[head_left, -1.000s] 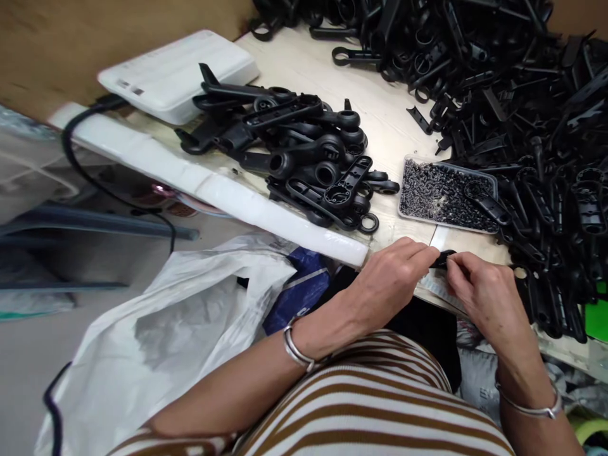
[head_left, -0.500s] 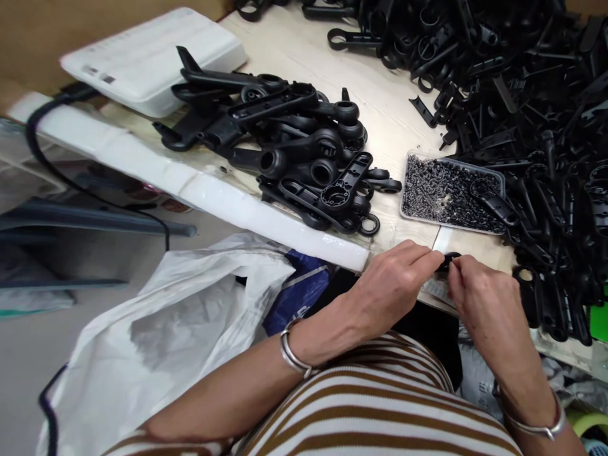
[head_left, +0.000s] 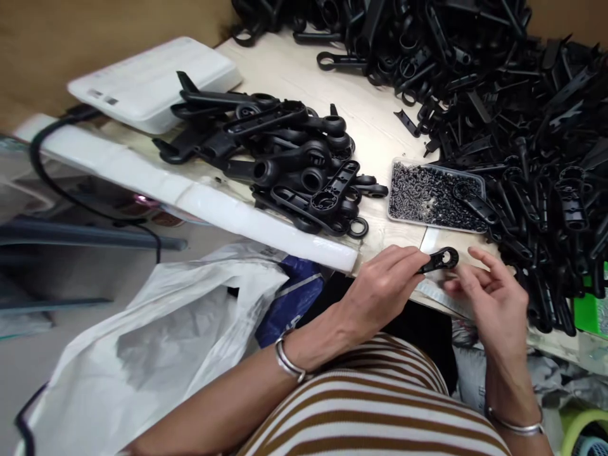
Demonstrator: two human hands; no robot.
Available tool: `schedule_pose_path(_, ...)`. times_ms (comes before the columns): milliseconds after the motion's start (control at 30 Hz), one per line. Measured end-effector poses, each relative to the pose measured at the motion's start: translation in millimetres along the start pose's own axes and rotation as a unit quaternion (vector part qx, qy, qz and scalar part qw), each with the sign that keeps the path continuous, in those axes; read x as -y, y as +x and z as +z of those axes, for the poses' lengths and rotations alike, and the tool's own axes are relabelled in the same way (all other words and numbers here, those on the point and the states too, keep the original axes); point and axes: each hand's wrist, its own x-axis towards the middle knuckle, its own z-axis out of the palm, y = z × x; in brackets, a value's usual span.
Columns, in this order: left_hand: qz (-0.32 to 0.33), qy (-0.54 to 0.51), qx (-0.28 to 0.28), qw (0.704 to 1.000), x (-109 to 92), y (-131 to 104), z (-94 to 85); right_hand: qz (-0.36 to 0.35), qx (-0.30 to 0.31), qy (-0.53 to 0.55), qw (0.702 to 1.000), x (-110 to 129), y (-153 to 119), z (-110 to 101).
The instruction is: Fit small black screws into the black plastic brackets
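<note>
My left hand (head_left: 387, 282) grips a black plastic part with a ring-shaped end (head_left: 444, 258) above the table's front edge. The ring points right, and the fingers cover the rest of the part. Just right of it is my right hand (head_left: 491, 288), its fingers apart; I see nothing held in them. Beyond both hands lies a clear shallow box (head_left: 413, 220) full of small dark and silvery metal pieces, too small to name for sure. One black part (head_left: 477, 204) rests across the box's right side.
A heap of black plastic parts (head_left: 536, 183) covers the right and back of the table. A smaller pile (head_left: 294, 152) lies left of the box. Behind it stands a white device with a black cable (head_left: 152, 82). White padding (head_left: 190, 196) lines the edge; a white bag (head_left: 156, 342) hangs below.
My right hand has drawn away from the black part and its fingers have spread. The part's ring end now shows. The view has shifted slightly.
</note>
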Motion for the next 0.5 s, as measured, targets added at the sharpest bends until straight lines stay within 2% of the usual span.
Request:
schedule_pose_path(100, 0.01, -0.009, -0.012, 1.0, -5.6, 0.5, 2.2, 0.052, 0.05, 0.122, 0.99, 1.3, -4.5, 9.8)
schedule_pose_path(233, 0.015, -0.012, -0.022, 1.0, -10.4, 0.5, 2.5, 0.069, 0.027, 0.198, 0.977, 4.0, -2.1, 21.6)
schedule_pose_path(367, 0.014, 0.0, -0.03, 0.999, -11.5, -1.0, 0.6, 0.074, 0.016, 0.204, 0.976, 7.9, 2.3, 33.7)
schedule_pose_path(500, -0.011, 0.022, -0.023, 0.999, -8.1, -4.1, 0.4, 0.063, 0.064, 0.118, 0.989, 17.4, 4.5, 41.8)
